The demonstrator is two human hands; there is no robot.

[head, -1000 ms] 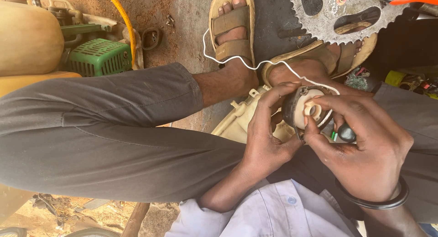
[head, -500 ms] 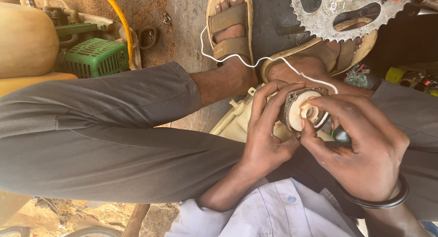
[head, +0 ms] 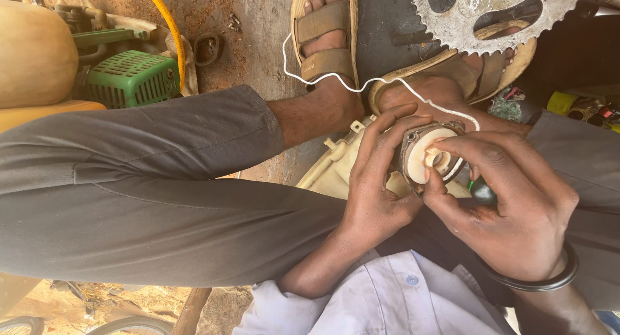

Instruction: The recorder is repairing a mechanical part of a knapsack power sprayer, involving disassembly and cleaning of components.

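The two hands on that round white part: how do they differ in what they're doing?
The left hand cups the round white part from the side, fingers curled over its rim; the right hand reaches over it, thumb and fingertip on its centre. The right wrist wears a dark bangle; the left wrist is bare. Both touch the part above the lap.

This is an outdoor repair workshop on bare ground: a large toothed sprocket (head: 491, 19), a green engine cover (head: 132, 77) and a yellow hose (head: 169, 31) lie on the stained concrete floor (head: 252, 44)
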